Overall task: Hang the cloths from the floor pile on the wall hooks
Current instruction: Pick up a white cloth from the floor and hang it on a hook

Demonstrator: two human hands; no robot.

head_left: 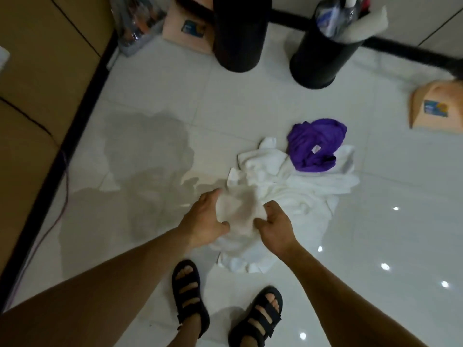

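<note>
Both hands, the left hand (204,221) and right hand (274,227), grasp a bunched white cloth (238,211) above the floor pile (300,181), where a purple cloth (315,144) lies on top.

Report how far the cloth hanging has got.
Done: nothing visibly hung; no hooks in view. In hand: left hand and right hand grip a white cloth at the pile. Left: the purple cloth and the white pile lie on the floor.
</note>
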